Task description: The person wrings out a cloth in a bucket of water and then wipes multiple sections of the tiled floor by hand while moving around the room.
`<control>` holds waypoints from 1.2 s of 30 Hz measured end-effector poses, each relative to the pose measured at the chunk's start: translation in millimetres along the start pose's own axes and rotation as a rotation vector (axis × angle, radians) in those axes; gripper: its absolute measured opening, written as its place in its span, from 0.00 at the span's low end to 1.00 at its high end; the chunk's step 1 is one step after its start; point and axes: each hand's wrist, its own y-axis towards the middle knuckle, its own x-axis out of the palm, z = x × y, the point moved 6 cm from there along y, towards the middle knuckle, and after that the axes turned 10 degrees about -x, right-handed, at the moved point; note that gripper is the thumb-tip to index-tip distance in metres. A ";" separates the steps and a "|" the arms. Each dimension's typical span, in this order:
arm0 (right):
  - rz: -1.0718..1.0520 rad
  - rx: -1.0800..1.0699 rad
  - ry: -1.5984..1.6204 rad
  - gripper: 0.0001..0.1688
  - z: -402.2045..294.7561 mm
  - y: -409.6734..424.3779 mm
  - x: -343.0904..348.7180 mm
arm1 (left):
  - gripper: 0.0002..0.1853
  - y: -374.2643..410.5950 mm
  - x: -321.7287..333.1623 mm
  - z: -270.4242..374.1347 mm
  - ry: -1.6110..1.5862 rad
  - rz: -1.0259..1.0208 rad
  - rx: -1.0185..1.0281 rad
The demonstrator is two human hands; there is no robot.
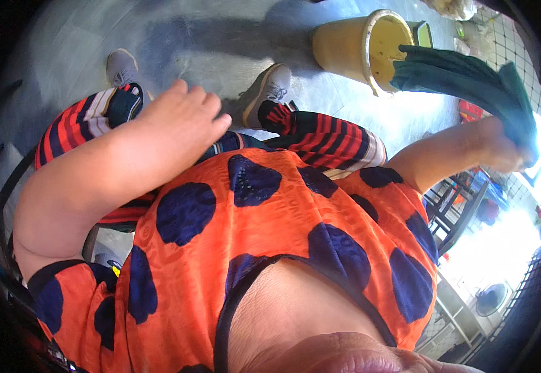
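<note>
A dark teal cloth (466,77) hangs stretched out from my right hand (503,147), which is raised far out to the right and closed on one end of it. That hand and the cloth near it are blurred. In the picture, the cloth's free end overlaps the mouth of a yellowish plastic bucket (387,51); whether they touch I cannot tell. My left hand (191,107) hovers over my lap, back upwards, fingers loosely bent and a little apart. Nothing shows in it, though its palm is hidden.
My striped trousers (331,140) and grey shoes (270,88) are before me on a smooth grey floor (214,42). Dark furniture (457,205) stands at the right, with a fan (490,298) further down. Wire mesh (503,35) runs along the far right.
</note>
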 end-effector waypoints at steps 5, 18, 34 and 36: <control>-0.051 0.148 0.183 0.16 -40.6 -30.2 61.0 | 0.15 5.1 -3.6 18.1 0.162 0.004 0.078; -1.078 0.265 0.147 0.21 -2.4 -364.2 209.4 | 0.24 -47.4 -31.1 16.3 0.264 -0.076 0.038; -2.079 0.178 -0.261 0.58 53.2 -585.8 221.8 | 0.25 -65.3 -25.0 -3.1 0.376 0.044 -0.017; -2.148 0.108 -0.280 0.60 43.4 -590.9 213.9 | 0.25 -62.5 -25.9 -7.4 0.362 -0.025 -0.036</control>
